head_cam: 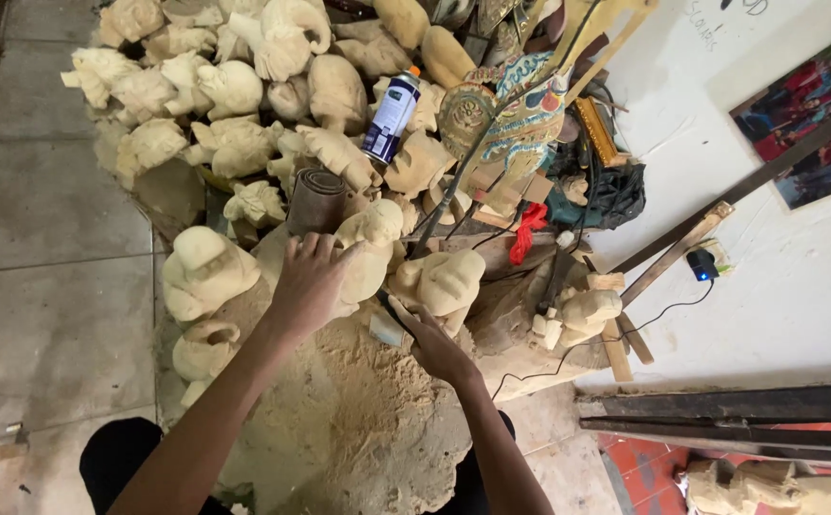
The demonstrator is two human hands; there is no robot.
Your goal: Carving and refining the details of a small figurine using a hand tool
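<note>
The left hand lies spread over a pale wooden figure, fingers wrapped on its flank and pressing it down. The figure lies tilted on the sawdust heap, its long axis running from lower left to upper right, with the rounded head end pointing up and right toward the pile. The right hand is closed round a small tool, whose pale blade end pokes out to the left, touching the foot of the figure; the tool's axis runs nearly level, pointing left. How the handle looks I cannot tell, the fist hides it.

Just right of the figure sits a second carving, touching it or nearly so. A roll of sandpaper stands just behind the left fingers. To the left, two more rounded carvings crowd the arm. Beyond, a great pile of unfinished heads fills the top of the view, with a spray can leaning among them and a painted puppet beside it. A red rag and a black cable lie to the right, near slanted wooden battens.
</note>
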